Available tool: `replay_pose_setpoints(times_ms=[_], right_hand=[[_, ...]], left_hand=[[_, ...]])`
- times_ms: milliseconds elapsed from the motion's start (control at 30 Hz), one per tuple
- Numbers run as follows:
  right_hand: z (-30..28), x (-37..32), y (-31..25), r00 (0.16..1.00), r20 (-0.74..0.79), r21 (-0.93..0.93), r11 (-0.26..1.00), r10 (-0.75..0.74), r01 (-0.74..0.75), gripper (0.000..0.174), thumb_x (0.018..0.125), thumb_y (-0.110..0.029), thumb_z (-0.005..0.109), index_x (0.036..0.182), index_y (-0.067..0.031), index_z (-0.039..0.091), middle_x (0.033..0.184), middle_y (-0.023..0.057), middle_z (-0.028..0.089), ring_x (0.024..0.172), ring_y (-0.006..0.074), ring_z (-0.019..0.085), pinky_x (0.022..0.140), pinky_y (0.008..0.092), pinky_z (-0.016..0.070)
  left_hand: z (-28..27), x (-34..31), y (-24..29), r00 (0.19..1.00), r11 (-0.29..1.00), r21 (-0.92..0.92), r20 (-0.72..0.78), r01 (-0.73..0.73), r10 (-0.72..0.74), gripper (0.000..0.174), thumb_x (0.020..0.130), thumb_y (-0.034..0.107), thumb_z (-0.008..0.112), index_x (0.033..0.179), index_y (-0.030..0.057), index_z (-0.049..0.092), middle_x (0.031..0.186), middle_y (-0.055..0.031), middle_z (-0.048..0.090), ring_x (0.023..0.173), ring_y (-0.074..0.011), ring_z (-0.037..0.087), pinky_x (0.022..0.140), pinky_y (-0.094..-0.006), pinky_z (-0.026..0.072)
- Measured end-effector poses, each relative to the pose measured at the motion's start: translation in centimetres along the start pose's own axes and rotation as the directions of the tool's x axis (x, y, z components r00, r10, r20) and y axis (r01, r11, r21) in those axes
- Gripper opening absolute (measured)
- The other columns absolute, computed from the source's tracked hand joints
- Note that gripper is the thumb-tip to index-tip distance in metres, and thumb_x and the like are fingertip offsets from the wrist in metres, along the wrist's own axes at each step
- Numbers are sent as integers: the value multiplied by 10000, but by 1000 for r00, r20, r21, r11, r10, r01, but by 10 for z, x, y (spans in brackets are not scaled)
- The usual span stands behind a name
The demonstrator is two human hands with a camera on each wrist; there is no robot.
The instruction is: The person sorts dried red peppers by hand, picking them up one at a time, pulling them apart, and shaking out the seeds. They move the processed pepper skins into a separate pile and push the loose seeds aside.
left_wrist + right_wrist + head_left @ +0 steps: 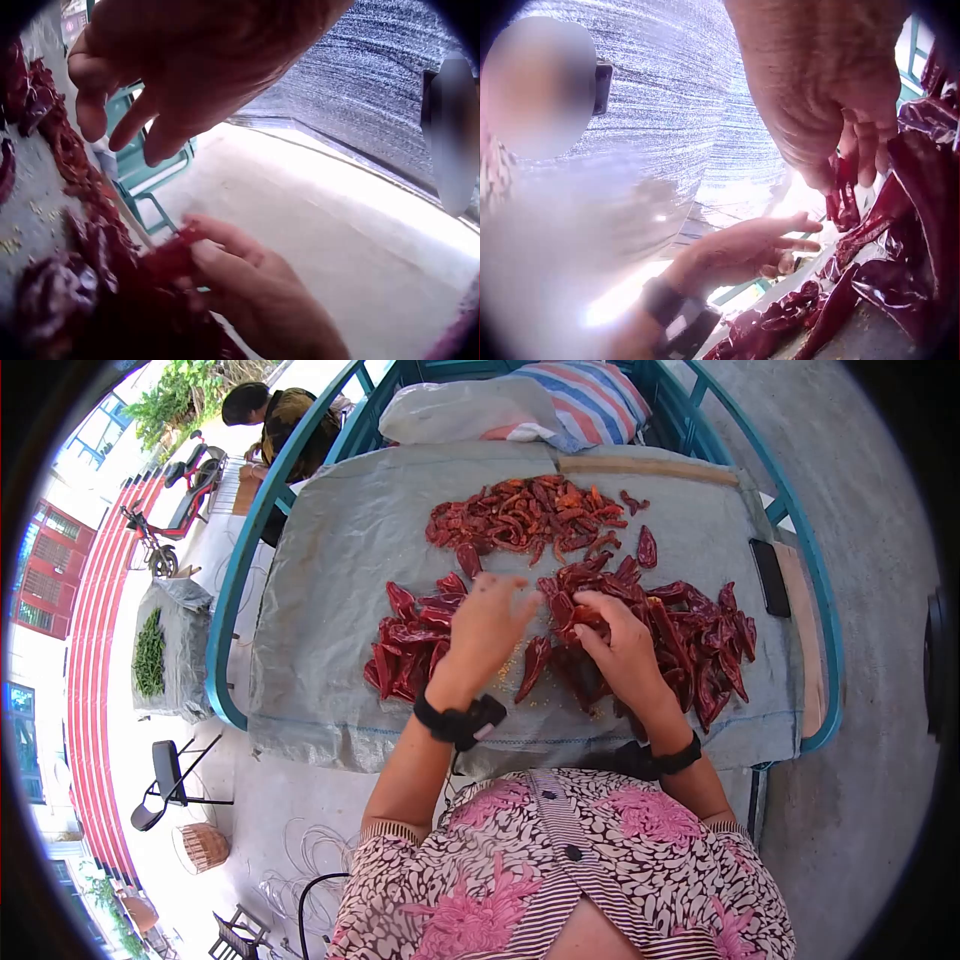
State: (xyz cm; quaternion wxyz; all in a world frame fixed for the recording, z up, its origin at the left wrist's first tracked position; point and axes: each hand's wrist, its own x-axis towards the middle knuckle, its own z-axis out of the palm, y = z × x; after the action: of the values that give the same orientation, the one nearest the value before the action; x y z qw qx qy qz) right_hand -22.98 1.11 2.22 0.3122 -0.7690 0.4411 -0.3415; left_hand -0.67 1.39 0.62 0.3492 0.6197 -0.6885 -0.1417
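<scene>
Dried red chili peppers lie in three heaps on a grey woven sheet [330, 580]. My right hand [625, 650] is at the near right heap [685, 625], thumb and fingers pinching a dried chili pepper [843, 201]. In the left wrist view that pepper shows between the fingertips. My left hand [488, 628] hovers between the near left heap [402, 650] and the right one. Its fingers are relaxed and hold nothing, as the left wrist view shows. Beyond both hands spreads a heap of smaller, shrivelled chilies [530, 515].
A teal metal rail [815, 590] frames the cart bed. A phone [770, 577] lies at the right edge. Sacks [470, 410] fill the far end. A person [290, 425] is beyond the left rail. A folding chair [170, 770] and a basket [203, 847] stand on the ground.
</scene>
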Motion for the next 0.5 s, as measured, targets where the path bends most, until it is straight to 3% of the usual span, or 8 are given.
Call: replay_pose_setpoints(times_ms=[67,100,200,267,367,433,467,500], right_hand=[[2,0,5,980,-161,-183,979,-118,88,487,906,-91,712,1376,-77,581,1327,158,618,1057,303,682,884,389,566],[4,2,4,955,-232,-278,953,-187,120,479,908,-86,710,1371,-78,586,1322,159,618,1060,306,679,883,389,566],[6,-2,-11,990,-137,-51,998,24,-32,473,909,-84,703,1369,-89,590,1309,160,617,1068,316,670,908,402,558],[9,-5,-10,990,-139,-64,998,-1,-8,477,906,-77,704,1369,-91,590,1305,158,616,1064,319,668,917,408,556],[5,-7,-5,990,-140,-123,992,-33,16,474,903,-65,706,1363,-90,594,1304,155,612,1046,312,670,921,411,559],[3,-5,2,987,-141,-188,981,-76,49,463,911,-68,705,1360,-89,596,1310,156,609,1042,302,673,925,408,557],[3,-4,-1,990,-136,-116,993,-31,15,457,915,-74,705,1360,-88,598,1308,157,610,1043,298,674,935,404,550],[2,-3,-10,992,-128,-43,999,15,-20,451,920,-80,705,1359,-87,600,1307,158,611,1045,295,674,945,399,543]], left_hand=[[9,11,-17,992,987,143,-116,74,-57,377,980,367,660,1201,68,724,1139,-280,676,993,-437,696,856,-504,566],[8,17,-20,991,973,191,-59,128,-118,376,975,365,655,1195,67,722,1130,-286,673,995,-446,695,854,-512,569],[11,34,-29,961,907,356,71,225,-266,357,959,346,644,1165,65,718,1104,-286,671,998,-461,695,844,-531,574],[22,41,-40,942,853,472,119,224,-313,324,944,317,642,1127,61,718,1087,-260,681,991,-455,699,836,-538,572],[32,45,-64,933,819,500,53,283,-355,251,948,258,658,1141,105,709,1138,-204,678,985,-422,708,820,-512,583],[13,36,-42,963,904,332,-100,271,-252,213,952,221,621,1072,80,726,1118,-172,698,991,-407,703,841,-503,568],[2,28,-29,961,936,246,-180,252,-211,206,954,202,602,1038,68,735,1109,-155,709,994,-399,701,851,-499,560],[-5,20,-20,985,973,173,-110,151,-134,197,954,180,605,1058,67,729,1119,-153,707,1005,-392,697,860,-490,555]])
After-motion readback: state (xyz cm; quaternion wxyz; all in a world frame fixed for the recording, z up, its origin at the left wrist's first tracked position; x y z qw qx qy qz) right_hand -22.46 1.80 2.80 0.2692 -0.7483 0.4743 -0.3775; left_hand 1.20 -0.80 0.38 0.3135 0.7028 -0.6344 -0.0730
